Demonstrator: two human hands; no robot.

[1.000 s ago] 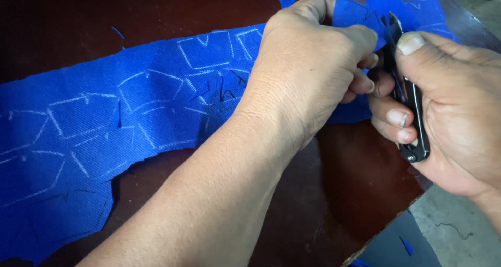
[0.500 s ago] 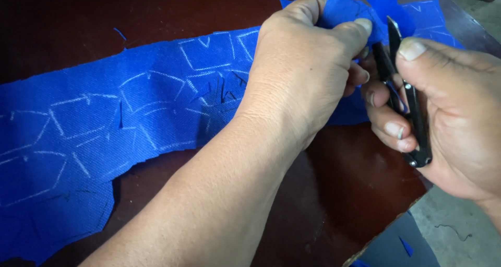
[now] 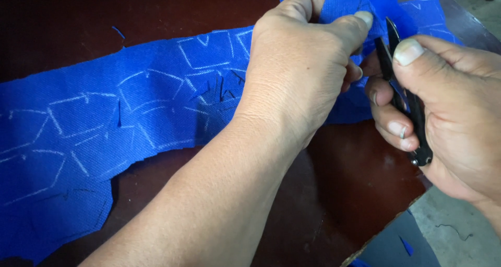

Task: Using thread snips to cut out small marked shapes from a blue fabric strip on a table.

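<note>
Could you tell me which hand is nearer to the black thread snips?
Right. The right hand grips the black thread snips; the left hand pinches the blue fabric just beside their blades.

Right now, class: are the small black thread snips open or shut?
Open: the small black thread snips' blade tips stand slightly apart beside the raised blue cloth.

blue cloth point(image 3: 130, 126) runs off the left edge; left hand point(image 3: 302, 74) hides its fold.

I see bright blue cloth point(image 3: 130, 115) marked with white chalk outlines, black snips point(image 3: 404, 102), and a dark reddish-brown table point(image 3: 339, 194).
</note>
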